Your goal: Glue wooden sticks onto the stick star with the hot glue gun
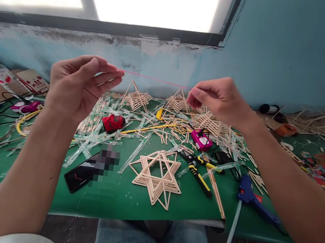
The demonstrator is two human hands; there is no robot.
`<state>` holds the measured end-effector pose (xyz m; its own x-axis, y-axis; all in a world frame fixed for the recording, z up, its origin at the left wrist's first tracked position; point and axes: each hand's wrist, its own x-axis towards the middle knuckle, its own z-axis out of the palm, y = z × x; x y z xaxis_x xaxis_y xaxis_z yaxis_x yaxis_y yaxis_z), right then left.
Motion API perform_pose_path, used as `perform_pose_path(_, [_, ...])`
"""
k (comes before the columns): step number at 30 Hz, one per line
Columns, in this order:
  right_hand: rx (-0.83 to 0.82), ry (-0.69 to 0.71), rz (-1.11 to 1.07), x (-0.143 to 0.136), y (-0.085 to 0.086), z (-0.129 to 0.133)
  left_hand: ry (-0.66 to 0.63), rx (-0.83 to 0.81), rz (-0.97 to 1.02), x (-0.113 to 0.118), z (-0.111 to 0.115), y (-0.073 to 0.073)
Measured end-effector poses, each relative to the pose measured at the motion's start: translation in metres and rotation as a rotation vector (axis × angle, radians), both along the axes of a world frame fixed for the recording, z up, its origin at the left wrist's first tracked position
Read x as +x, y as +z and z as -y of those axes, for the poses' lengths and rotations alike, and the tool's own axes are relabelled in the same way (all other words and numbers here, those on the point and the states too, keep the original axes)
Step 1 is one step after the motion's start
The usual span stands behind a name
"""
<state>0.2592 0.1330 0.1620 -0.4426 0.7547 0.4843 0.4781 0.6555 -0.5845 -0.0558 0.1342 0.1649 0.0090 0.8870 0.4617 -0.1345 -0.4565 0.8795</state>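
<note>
A thin red thread (153,78) stretches almost level between my two raised hands, above the table. My left hand (79,79) pinches its left end between thumb and forefinger, the other fingers loosely extended. The right end is pinched in my right hand (215,97), whose fingers are curled. Below them, a star-shaped stack of wooden sticks (158,178) lies on the green table (99,206). Two more stick structures (136,100) (178,101) stand farther back, each rising to a point.
A black phone (80,174) lies left of the star. Yellow-black pliers (199,178) and a blue glue gun (249,195) are on its right. Behind sit a red spool (112,123), a magenta device (202,140), loose sticks and clear wrappers. A bottle (0,75) is at far left.
</note>
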Motion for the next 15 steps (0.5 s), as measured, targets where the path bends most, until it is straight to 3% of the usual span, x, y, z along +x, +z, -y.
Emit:
perform_pose_path(3, [-0.185, -0.198, 0.123, -0.013, -0.029, -0.03, 0.029, -0.08, 0.063, -0.005, 0.002, 0.003])
perform_pose_path(7, [-0.338, -0.305, 0.251, -0.049, -0.083, -0.093, -0.009, -0.242, -0.01, -0.015, 0.005, 0.007])
perform_pose_path(11, [-0.46, -0.378, 0.391, -0.092, -0.134, -0.151, -0.121, -0.383, -0.334, -0.037, 0.013, 0.016])
perform_pose_path(15, [-0.524, -0.496, 0.541, -0.121, -0.169, -0.184, -0.018, -0.249, -0.755, -0.06, 0.035, 0.026])
